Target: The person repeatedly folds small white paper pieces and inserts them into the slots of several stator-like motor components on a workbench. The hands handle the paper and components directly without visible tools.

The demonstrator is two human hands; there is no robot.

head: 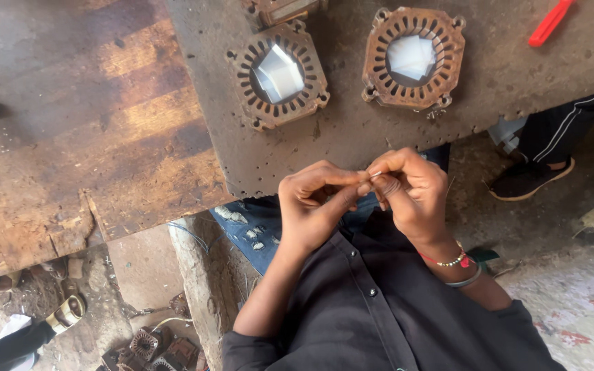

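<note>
My left hand and my right hand meet in front of my chest, just below the edge of a grey metal plate. Between their fingertips they pinch a small thin white strip, mostly hidden by the fingers. On the plate stand two rusty slotted motor stators, one at the left and one at the right, each with folded white insulating paper inside its bore. My right wrist wears a beaded bracelet and a band.
A worn wooden bench lies under the plate at the left. A red-handled tool rests on the plate's far right. Another person's leg and dark shoe are at the right. More rusty stators lie on the ground.
</note>
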